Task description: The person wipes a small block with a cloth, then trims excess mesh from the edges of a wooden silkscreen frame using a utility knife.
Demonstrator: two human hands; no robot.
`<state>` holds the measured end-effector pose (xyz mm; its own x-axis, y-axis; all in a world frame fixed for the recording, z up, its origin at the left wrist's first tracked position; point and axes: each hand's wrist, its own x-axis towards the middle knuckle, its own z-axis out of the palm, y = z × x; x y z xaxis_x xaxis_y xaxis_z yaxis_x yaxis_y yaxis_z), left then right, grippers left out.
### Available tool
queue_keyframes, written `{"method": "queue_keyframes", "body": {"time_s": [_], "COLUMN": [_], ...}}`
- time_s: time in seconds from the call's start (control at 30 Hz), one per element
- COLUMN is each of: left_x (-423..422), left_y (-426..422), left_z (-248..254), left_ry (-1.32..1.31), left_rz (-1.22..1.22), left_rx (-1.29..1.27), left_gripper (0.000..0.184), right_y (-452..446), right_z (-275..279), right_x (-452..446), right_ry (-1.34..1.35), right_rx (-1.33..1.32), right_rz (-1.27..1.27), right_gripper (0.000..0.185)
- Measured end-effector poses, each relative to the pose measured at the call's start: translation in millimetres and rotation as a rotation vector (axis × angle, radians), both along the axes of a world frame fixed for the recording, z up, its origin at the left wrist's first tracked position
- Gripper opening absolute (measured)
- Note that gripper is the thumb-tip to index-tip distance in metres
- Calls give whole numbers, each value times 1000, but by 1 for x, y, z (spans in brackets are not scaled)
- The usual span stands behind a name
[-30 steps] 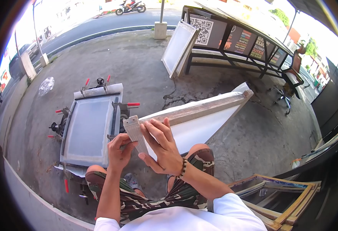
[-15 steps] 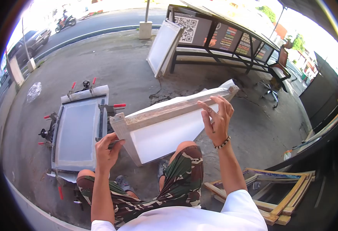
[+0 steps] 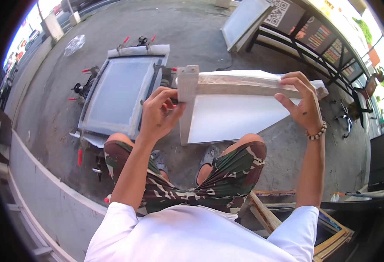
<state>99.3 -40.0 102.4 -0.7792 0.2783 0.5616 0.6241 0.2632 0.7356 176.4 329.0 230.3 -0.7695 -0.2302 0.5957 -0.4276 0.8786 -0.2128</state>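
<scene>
In front of my knees, a wooden screen frame with white mesh stands tilted on edge, its thick top rail toward me. My left hand is closed at the frame's left side piece, thumb and fingertips against the wood. At the right end, my right hand has its fingers over the top rail and its thumb below on the near side. Loose white mesh shows behind the rail. Left of the frame, a stretching rig lies on the ground, with pale mesh pulled flat and red-handled clamps around it.
More wooden frames lie at my lower right. White panels lean against a black stand with printed boards. An office chair stands at far right. Crumpled clear plastic lies on the concrete, and a low wall runs along the left.
My view has tipped down and turned, so the surroundings shift. The wooden frame now looks level rather than slanted up to the right. Both hands stay at its two ends.
</scene>
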Motion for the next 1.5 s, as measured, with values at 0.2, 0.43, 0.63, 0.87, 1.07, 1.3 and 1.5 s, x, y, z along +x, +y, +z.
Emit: {"method": "queue_keyframes", "body": {"time_s": [0.2, 0.43, 0.63, 0.87, 1.07, 1.3, 1.5], "left_x": [-2, -21, -34, -35, -37, -44, -41], "left_y": [-12, -72, -106, -123, -123, -113, -119], "left_z": [0, -39, -69, -63, -61, -65, -64], "left_ry": [-24, -385, -318, -313, -316, -363, -361], "left_rz": [-59, -36, 156, 171, 154, 110, 165], "left_rx": [-22, 21, -50, 15, 49, 39, -16], "left_gripper": [41, 51, 39, 39, 38, 38, 39], "right_y": [-62, -94, -94, 34, 150, 163, 131], "right_z": [20, 47, 36, 60, 115, 110, 69], "right_x": [-64, -87, -70, -79, -71, -151, -240], "right_ry": [-503, -827, -661, -609, -668, -577, -477], "right_rx": [59, 170, 288, 117, -159, -65, 266], "right_rz": [372, 285, 145, -55, -265, -335, -312], "right_gripper": [57, 48, 48, 58, 62, 52, 56]}}
